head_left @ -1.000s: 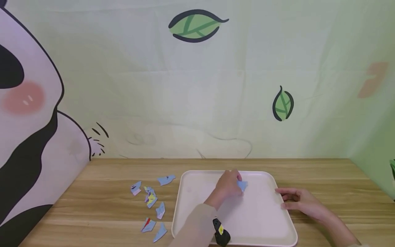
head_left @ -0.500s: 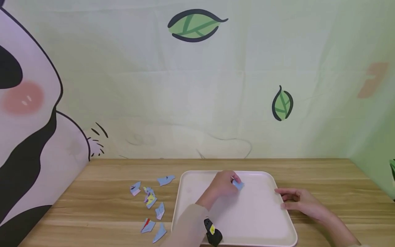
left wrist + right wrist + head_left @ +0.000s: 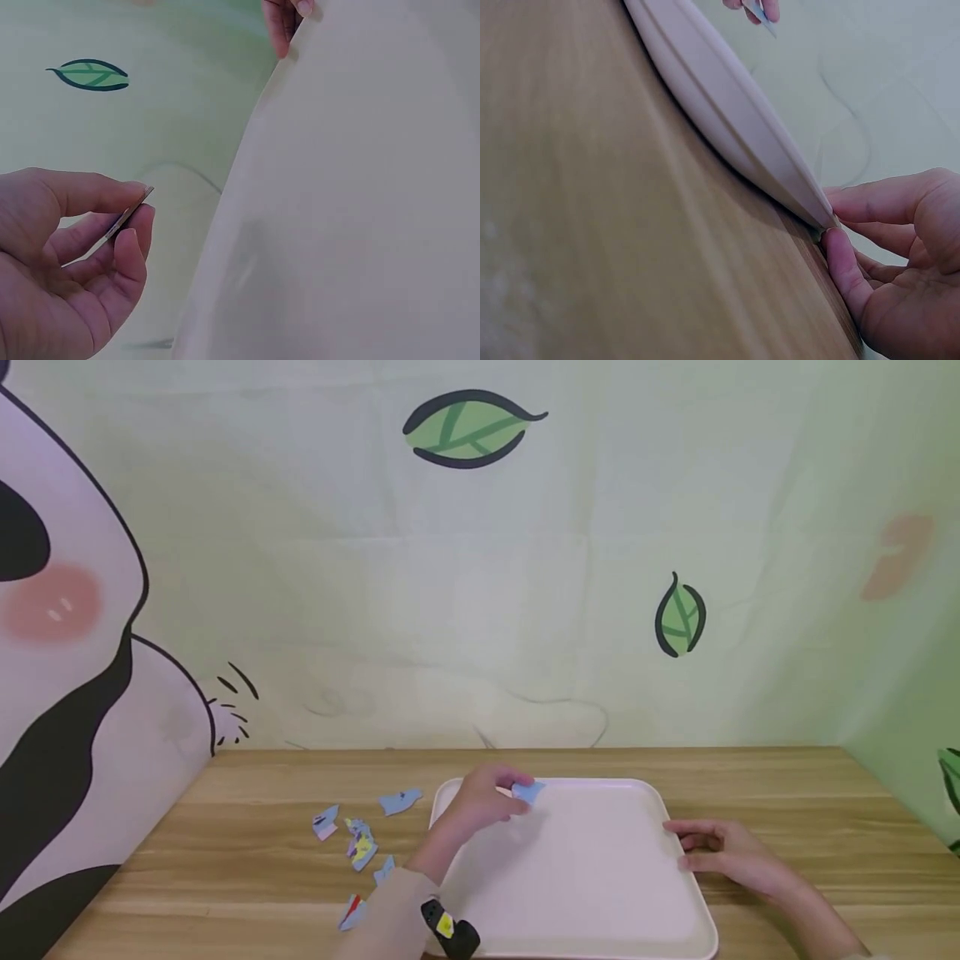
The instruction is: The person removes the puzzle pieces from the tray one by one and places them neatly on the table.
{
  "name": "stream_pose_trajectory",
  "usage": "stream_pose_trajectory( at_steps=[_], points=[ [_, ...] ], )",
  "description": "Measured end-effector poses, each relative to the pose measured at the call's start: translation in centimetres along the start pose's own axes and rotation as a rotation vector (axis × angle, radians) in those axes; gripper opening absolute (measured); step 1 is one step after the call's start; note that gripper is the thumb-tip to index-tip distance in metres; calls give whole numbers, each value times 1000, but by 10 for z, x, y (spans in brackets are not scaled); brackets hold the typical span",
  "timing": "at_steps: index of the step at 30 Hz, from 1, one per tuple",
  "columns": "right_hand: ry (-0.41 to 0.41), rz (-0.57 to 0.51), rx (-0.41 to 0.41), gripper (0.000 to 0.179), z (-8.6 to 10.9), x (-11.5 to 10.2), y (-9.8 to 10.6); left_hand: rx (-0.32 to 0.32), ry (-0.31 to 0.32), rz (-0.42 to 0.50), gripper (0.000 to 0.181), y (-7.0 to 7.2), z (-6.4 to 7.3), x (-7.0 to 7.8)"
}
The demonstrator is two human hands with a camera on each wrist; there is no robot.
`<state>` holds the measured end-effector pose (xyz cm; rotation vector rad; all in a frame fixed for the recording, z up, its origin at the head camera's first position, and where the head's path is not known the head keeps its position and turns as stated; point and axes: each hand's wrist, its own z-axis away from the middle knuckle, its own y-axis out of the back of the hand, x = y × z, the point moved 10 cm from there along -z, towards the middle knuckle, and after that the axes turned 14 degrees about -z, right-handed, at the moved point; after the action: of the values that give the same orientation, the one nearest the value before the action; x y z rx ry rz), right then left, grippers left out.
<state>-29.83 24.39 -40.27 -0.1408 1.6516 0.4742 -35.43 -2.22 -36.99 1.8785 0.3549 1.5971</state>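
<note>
My left hand (image 3: 491, 797) pinches a light-blue puzzle piece (image 3: 528, 792) between thumb and fingers. It holds the piece in the air above the far left part of a white tray (image 3: 600, 868). Seen edge-on in the left wrist view, the puzzle piece (image 3: 129, 215) is thin. At the tray's right side, my right hand (image 3: 738, 853) holds the rim with thumb and fingertips, which the right wrist view shows close together on the tray edge (image 3: 735, 97). To the left of the tray lie several irregular puzzle pieces with printed colours, among them a blue-and-yellow one (image 3: 362, 845).
The wooden table (image 3: 247, 860) meets a light-green wall cloth (image 3: 337, 568) printed with a panda and leaves. A black-and-yellow band (image 3: 448, 928) sits on the left sleeve. That forearm crosses the tray's left edge and partly covers the loose pieces near it.
My left hand has moved left and up with the puzzle piece, from the tray's middle to its far left part. My right hand has stayed at the tray's right rim.
</note>
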Motion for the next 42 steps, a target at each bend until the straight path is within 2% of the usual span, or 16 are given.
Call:
stream_pose_trajectory(
  at_steps=[6,15,21,32,38,42],
  points=[
    [7,4,6,51,0,-1,2,49,11,13,30,28,17,-13],
    [-5,-5,2,52,-1,1,-1,114,73,7,30,66,54,-31],
    [-9,-12,-1,51,-4,4,-4,174,109,46,32,94,77,-47],
    [-11,-26,-7,51,-7,2,-7,191,167,3,37,122,107,-70],
    [-17,-33,-1,51,-7,3,-6,211,189,-70,34,134,118,-81],
    [-4,-37,-14,51,-7,1,-7,218,221,-89,35,144,125,-93]
  ],
)
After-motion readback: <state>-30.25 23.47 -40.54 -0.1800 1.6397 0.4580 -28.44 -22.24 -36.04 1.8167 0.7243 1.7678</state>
